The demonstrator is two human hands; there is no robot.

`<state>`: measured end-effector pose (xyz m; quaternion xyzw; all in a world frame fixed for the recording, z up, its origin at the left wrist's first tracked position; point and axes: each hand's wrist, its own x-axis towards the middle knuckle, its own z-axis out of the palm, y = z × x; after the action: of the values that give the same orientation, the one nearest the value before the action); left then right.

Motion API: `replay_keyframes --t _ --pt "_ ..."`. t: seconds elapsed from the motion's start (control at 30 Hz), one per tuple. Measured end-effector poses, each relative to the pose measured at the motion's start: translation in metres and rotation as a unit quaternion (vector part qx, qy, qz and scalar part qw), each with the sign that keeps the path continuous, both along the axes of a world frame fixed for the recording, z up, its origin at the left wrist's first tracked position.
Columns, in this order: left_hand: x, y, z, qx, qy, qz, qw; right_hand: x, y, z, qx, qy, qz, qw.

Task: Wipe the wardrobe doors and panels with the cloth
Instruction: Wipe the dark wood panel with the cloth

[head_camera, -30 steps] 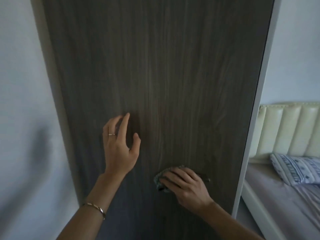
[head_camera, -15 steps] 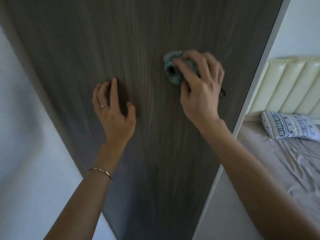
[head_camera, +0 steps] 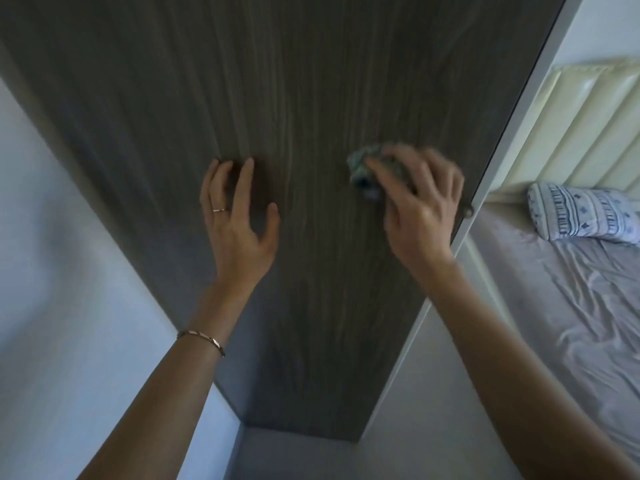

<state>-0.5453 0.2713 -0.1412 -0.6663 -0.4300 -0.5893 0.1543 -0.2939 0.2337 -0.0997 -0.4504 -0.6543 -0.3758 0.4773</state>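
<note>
- Head view: the right hand point(head_camera: 420, 211) grips a bunched cloth point(head_camera: 367, 168) against the dark wardrobe panel point(head_camera: 311, 81); the cloth sits under its blurred fingertips.
- The cloth could slip from that grip, which looks loose, though blur hides the detail.
- The left hand point(head_camera: 239, 223), beside it, rests on the panel, fingers straight and spread, holding nothing.

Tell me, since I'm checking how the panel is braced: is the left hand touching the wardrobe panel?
Touching. The head view shows the left hand with its fingertips set straight against the dark wood wardrobe panel, no gap visible.
</note>
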Motion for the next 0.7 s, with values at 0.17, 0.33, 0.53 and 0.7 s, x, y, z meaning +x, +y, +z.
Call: replay_keyframes --t 0.17,0.33,0.53,0.7 --pt "0.008 -0.004 -0.005 -0.023 -0.017 -0.017 0.999 0.009 0.012 0.058 0.086 0.09 0.0 0.992" --pt "0.01 -0.008 -0.005 -0.054 -0.02 -0.013 0.998 -0.023 -0.001 -0.043 -0.036 0.082 0.018 0.996" --pt "0.005 -0.016 -0.001 -0.086 -0.01 -0.035 0.996 -0.04 -0.022 -0.166 -0.2 -0.009 0.014 0.98" --pt "-0.002 -0.02 0.003 -0.096 0.01 -0.036 0.995 -0.036 -0.023 -0.149 -0.194 -0.022 0.034 0.98"
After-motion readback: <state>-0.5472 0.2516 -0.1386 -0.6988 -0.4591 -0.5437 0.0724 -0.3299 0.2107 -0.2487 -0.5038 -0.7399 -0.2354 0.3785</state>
